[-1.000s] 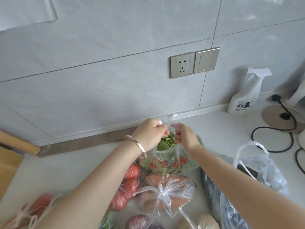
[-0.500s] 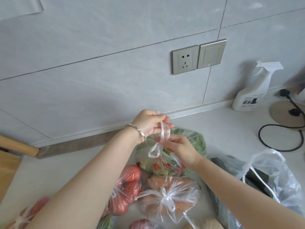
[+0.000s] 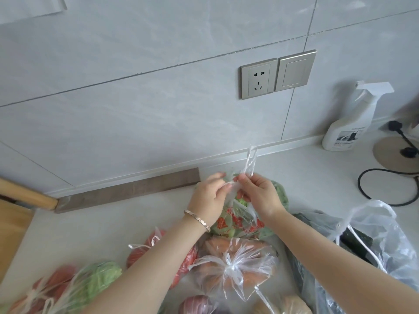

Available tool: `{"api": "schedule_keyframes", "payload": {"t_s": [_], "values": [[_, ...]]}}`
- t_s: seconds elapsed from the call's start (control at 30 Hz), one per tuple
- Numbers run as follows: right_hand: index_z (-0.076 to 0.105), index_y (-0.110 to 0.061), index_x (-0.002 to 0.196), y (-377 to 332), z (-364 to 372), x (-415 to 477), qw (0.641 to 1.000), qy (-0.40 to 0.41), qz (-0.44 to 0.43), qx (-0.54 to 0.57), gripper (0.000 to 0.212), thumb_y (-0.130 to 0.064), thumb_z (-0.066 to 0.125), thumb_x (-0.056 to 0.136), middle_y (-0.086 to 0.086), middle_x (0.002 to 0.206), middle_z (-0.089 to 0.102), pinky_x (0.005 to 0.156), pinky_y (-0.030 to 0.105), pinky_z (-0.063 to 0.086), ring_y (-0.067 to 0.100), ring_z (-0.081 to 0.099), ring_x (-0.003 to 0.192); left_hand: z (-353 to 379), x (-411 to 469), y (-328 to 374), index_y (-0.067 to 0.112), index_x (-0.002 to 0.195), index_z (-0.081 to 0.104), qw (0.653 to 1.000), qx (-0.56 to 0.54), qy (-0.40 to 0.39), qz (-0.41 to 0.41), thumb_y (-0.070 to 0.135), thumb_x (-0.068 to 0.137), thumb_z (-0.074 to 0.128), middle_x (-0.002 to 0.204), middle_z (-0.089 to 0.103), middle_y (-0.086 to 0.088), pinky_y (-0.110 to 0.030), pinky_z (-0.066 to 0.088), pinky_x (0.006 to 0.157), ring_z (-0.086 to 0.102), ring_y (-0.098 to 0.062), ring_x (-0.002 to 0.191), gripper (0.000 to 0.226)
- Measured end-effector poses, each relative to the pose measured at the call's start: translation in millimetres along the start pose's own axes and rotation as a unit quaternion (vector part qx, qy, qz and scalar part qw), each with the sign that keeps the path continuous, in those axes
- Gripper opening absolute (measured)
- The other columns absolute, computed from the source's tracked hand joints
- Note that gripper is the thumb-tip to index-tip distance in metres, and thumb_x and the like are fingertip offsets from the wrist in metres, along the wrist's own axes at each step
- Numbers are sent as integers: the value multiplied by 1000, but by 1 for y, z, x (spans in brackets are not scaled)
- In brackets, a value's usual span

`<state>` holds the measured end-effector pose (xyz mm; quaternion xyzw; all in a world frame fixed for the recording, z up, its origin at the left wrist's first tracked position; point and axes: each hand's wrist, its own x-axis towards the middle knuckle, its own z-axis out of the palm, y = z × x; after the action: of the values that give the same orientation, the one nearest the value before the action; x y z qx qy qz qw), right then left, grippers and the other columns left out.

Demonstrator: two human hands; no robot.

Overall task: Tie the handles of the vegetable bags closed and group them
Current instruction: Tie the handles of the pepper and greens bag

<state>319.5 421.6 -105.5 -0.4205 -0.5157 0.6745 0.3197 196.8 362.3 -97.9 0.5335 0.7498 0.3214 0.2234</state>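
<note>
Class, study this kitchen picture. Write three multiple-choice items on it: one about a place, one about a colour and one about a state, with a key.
1. Where does the spray bottle stand?
A. on the counter, by the wall
B. on a wooden board
C. inside a bag

2. The left hand and right hand pinch the handles of a bag. What colour are its leaves?
A. purple
B. green
C. white

3. In what state is the bag of orange vegetables?
A. knotted shut
B. gaping open
C. empty

Key: 1 A, it stands at the right against the foot of the wall; 2 B, green leaves show through the plastic; 3 A, its handles are drawn into a knot on top.
</note>
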Motion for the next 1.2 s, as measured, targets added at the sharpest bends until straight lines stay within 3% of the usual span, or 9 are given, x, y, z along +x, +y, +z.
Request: {"api": "schedule_keyframes", "payload": {"t_s": [0.07, 0.2, 0.47, 0.6, 0.7, 0.77, 0.83, 1.0, 1.2], "values": [[64, -18, 75, 1, -1, -3, 1000, 20, -6, -7, 24, -22, 50, 93, -6, 46, 54, 52, 27, 35, 16, 43, 52, 4, -1, 1, 11, 105, 67, 990, -127, -34, -50, 32, 91, 48, 111, 63, 1, -34, 46, 97, 59, -11, 101, 31], [58, -17, 73, -2, -1, -6, 997, 69, -16, -10, 25, -24, 47, 95, -4, 48, 47, 43, 22, 33, 14, 40, 45, 11, 1, 17, 9, 63, 51, 978, -203, -36, -43, 33, 84, 47, 59, 39, 3, -17, 32, 58, 38, -4, 56, 32], [58, -11, 75, -3, 2, -3, 986, 161, 15, -36, 22, -21, 50, 92, 3, 57, 50, 46, 23, 37, 14, 44, 47, 22, -1, 25, -2, 74, 49, 990, -127, 58, 3, 22, 95, 42, 55, 33, 4, -14, 31, 51, 35, -3, 49, 33], [60, -10, 78, -9, -4, 4, 985, 84, 107, -104, 7, -6, 65, 79, 2, 54, 49, 42, 20, 36, 11, 41, 43, 30, -14, 15, 16, 65, 42, 996, -61, 64, 35, 25, 95, 41, 50, 36, 6, -15, 31, 50, 40, -5, 51, 32], [58, -15, 96, -7, -8, 4, 984, 43, 62, -160, 25, -3, 64, 75, -1, 59, 48, 45, 20, 38, 11, 41, 47, 28, -16, 12, 12, 66, 42, 996, -47, 60, 48, 23, 95, 42, 50, 33, 7, -15, 32, 48, 40, -6, 49, 31], [63, -11, 84, -5, -12, -1, 972, -12, 12, -235, 3, -11, 60, 81, 0, 57, 48, 48, 20, 36, 10, 39, 48, 27, -15, 10, 7, 67, 44, 995, -60, 60, 45, 21, 95, 42, 52, 36, 3, -16, 31, 48, 37, -9, 51, 32], [60, -1, 69, 1, -18, -8, 958, -89, -1, -272, 24, -15, 54, 87, 1, 54, 46, 53, 22, 34, 9, 37, 45, 25, -13, 3, 14, 62, 40, 993, -84, 73, 26, 20, 95, 43, 54, 37, 1, -17, 29, 50, 36, -9, 53, 34], [69, -17, 87, 10, -36, -18, 967, -198, 13, -162, 37, 16, 55, 77, -7, 67, 70, 70, 20, 49, 10, 63, 69, 23, -8, -6, 25, 61, 40, 995, -86, 57, 3, 16, 93, 47, 56, 38, 7, -13, 32, 54, 39, -2, 53, 34], [68, -18, 94, 15, -33, -18, 988, -137, -31, -59, 47, 23, 55, 75, -9, 44, 53, 42, 11, 33, 1, 34, 37, 31, -2, -2, 18, 68, 51, 981, -171, 30, -89, 22, 94, 46, 57, 45, 1, -15, 39, 45, 46, -9, 49, 26]]}}
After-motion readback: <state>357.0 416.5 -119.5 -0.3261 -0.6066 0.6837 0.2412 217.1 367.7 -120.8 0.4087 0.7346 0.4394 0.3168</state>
